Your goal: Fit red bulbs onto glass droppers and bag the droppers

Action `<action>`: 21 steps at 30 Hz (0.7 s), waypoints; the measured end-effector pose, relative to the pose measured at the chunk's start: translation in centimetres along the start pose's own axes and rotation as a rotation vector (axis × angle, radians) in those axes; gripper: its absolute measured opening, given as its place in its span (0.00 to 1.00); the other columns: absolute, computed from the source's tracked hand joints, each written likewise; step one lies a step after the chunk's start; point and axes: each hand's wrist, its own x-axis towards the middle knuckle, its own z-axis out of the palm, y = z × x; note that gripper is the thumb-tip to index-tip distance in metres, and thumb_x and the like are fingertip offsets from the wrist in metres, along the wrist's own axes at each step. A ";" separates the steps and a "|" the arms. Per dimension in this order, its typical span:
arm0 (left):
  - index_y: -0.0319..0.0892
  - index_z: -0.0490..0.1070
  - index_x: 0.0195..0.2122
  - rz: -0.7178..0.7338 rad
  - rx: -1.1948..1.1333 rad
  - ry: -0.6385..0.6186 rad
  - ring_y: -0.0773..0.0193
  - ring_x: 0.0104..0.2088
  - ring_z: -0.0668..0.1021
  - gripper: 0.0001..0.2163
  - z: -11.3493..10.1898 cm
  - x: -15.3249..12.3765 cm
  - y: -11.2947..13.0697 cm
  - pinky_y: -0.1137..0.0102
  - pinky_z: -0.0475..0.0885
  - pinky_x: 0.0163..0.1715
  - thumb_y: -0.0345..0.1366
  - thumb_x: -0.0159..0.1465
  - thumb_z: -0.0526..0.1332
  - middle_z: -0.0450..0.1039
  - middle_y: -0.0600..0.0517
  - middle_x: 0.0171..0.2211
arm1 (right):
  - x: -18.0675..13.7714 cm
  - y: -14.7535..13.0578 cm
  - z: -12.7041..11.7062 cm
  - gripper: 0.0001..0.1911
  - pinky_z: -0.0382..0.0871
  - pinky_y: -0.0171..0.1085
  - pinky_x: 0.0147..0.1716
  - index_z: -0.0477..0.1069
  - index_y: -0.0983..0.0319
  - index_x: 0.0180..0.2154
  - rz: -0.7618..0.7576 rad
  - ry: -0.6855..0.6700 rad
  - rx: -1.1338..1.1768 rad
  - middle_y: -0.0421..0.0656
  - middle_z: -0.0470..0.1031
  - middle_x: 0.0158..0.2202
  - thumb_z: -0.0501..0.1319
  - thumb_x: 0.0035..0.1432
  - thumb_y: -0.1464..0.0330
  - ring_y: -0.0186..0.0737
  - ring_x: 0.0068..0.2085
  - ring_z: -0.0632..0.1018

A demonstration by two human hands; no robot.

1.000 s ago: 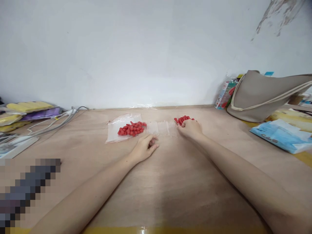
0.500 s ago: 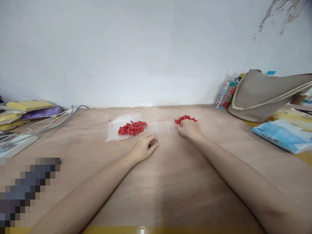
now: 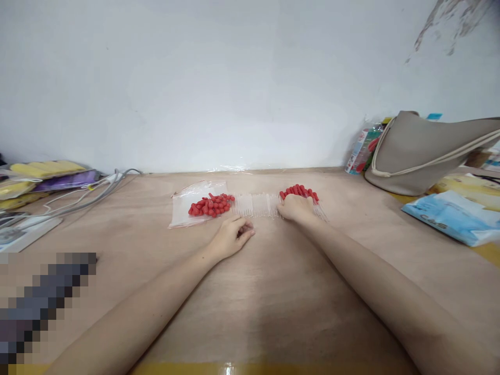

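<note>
On the table, a pile of small red rubber bulbs (image 3: 211,205) lies on a flat clear plastic bag (image 3: 183,208). Right of it, thin clear tubes (image 3: 258,205) lie side by side in a row. Beyond their right end is a group of tubes with red bulbs on their far ends (image 3: 299,190), partly hidden by my right hand (image 3: 296,208). That hand is closed, its fingertips down at the row's right end; what they grip is hidden. My left hand (image 3: 233,237) rests just in front of the bulbs, fingers curled, thumb apart, holding nothing.
A grey bag (image 3: 417,151), a printed plastic package (image 3: 363,148) and a blue tissue pack (image 3: 445,219) stand at the right. Cables (image 3: 105,187), yellow and purple packs (image 3: 50,174) and a white power strip (image 3: 31,234) lie left. A wall closes off the back.
My right hand has shifted slightly left, towards the row of clear tubes, uncovering more of the red-bulbed tubes on its right. My left hand has stayed in place.
</note>
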 end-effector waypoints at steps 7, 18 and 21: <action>0.40 0.69 0.29 0.033 0.168 0.149 0.64 0.33 0.69 0.05 0.1 -0.1 -0.1 0.68 0.66 0.35 0.35 0.58 0.57 0.66 0.51 0.29 | -0.7 -0.1 -0.3 0.15 0.56 0.42 0.37 0.72 0.65 0.28 -0.013 0.007 0.012 0.51 0.74 0.30 0.49 0.55 0.66 0.47 0.35 0.73; 0.39 0.70 0.40 -0.083 0.510 0.117 0.55 0.42 0.68 0.12 -3.5 4.5 -4.4 0.62 0.65 0.43 0.27 0.57 0.52 0.69 0.46 0.39 | -6.4 2.5 0.6 0.09 0.51 0.40 0.36 0.63 0.63 0.32 -0.433 0.361 0.053 0.44 0.72 0.28 0.47 0.60 0.68 0.40 0.30 0.70; 0.38 0.71 0.38 -0.028 0.559 -0.102 0.57 0.43 0.70 0.13 -4.0 6.4 -5.5 0.66 0.65 0.44 0.25 0.56 0.50 0.70 0.46 0.41 | -6.8 2.8 1.1 0.08 0.50 0.39 0.34 0.63 0.63 0.30 -0.450 0.407 0.062 0.42 0.72 0.27 0.49 0.60 0.68 0.39 0.29 0.70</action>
